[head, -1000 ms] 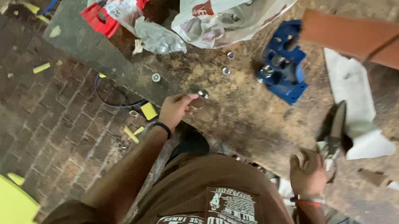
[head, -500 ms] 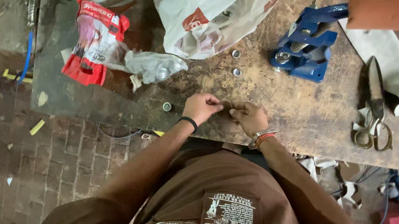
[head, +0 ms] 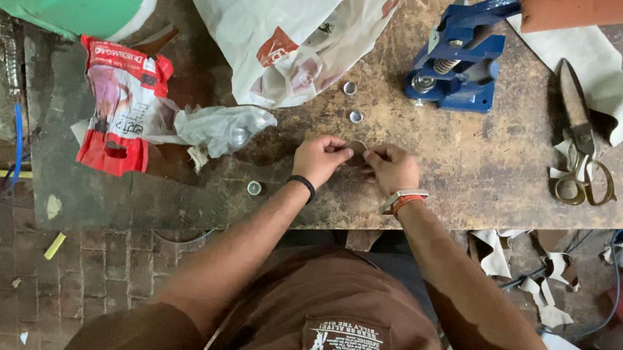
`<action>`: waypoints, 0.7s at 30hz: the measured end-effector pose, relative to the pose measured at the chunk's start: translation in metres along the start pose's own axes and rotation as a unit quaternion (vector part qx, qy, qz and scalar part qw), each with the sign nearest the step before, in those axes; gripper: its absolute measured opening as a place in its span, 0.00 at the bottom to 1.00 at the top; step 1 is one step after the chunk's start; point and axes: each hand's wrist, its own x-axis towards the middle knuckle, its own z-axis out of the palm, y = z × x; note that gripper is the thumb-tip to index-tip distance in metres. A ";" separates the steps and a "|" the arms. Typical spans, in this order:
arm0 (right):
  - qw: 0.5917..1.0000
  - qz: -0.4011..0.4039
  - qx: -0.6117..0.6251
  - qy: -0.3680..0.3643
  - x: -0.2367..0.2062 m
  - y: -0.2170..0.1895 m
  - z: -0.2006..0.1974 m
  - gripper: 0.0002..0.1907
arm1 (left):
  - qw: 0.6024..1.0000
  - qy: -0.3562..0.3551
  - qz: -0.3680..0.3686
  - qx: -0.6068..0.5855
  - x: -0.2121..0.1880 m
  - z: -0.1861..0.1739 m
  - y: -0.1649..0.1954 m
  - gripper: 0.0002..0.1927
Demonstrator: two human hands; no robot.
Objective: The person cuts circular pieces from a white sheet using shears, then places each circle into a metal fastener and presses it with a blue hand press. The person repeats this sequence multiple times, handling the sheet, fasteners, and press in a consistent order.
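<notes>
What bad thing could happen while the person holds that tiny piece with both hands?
The left hand and right hand pinch one small piece together near the edge of the workbench; if it slips, it might drop to the brick floor and be hard to find. Small loose metal rings lie close by, and a sleeve or wrist could sweep them away. Open shears lie to the right, so a careless reach there might nick a finger.

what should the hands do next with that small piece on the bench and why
Probably keep both hands pinched on the small thin piece and finish fitting it. The left hand and right hand meet over it on the workbench; what it is cannot be told.
</notes>
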 end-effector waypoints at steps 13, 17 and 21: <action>0.989 0.031 0.141 -0.020 0.004 0.003 0.006 0.12 | 0.953 0.048 0.242 0.176 0.052 -0.008 0.046 0.13; 0.990 0.074 0.113 -0.034 0.001 0.000 0.006 0.14 | 0.957 0.040 0.218 0.186 0.058 -0.005 0.052 0.07; 0.995 0.048 0.083 -0.030 -0.004 -0.008 0.002 0.14 | 0.990 -0.041 0.085 0.107 0.041 -0.024 0.041 0.06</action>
